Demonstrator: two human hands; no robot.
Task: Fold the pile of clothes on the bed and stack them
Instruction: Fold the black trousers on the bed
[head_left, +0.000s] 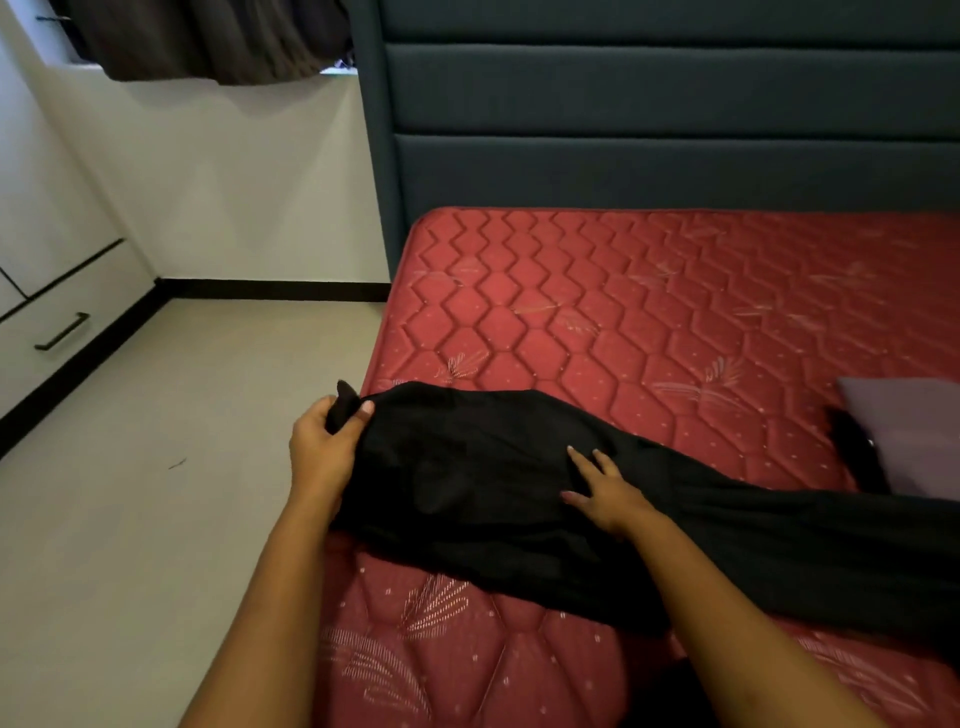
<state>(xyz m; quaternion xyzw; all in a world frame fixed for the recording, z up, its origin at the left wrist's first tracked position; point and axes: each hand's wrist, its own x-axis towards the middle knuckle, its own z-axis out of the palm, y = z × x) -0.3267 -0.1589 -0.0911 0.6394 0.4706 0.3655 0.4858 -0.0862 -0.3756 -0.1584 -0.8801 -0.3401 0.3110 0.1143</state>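
A long black garment lies spread across the near part of the red quilted mattress, running from the left edge to the right side of the view. My left hand grips the garment's left end at the mattress edge, thumb over the cloth. My right hand rests flat on the middle of the garment with straight, spread fingers.
A folded purple-grey cloth lies at the right edge of the mattress, with another dark piece beside it. The dark padded headboard stands behind. Pale floor and white drawers lie to the left.
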